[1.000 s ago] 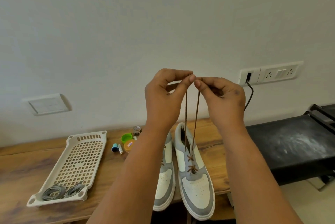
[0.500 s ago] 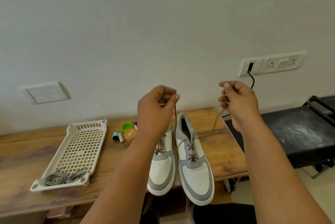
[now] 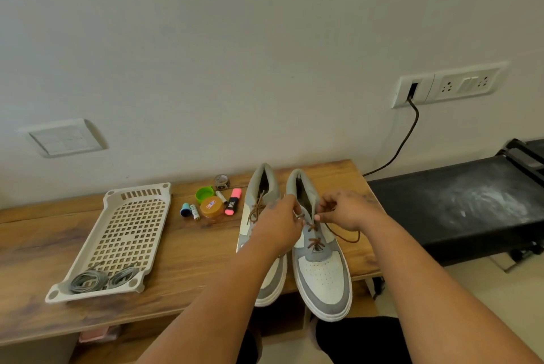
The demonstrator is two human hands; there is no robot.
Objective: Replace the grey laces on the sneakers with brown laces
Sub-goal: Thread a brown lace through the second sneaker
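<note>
Two white and grey sneakers stand side by side on the wooden table, toes towards me. The right sneaker has a brown lace crossed through its lower eyelets. My left hand pinches one end of that lace over the shoe's tongue. My right hand pinches the other end close beside it, and a loop of lace trails on the table to the right. The left sneaker carries a brown lace too, partly hidden by my left arm. Two coiled grey laces lie in the white tray.
The white perforated tray lies at the table's left. A green cap, an orange-lidded jar, a pink highlighter and small batteries sit behind the shoes. A black treadmill stands right of the table, its cable plugged into the wall.
Both hands came down from chest height, where they held the lace ends taut above the shoe, to the right sneaker's eyelets. The view tilted down and the lace went slack.
</note>
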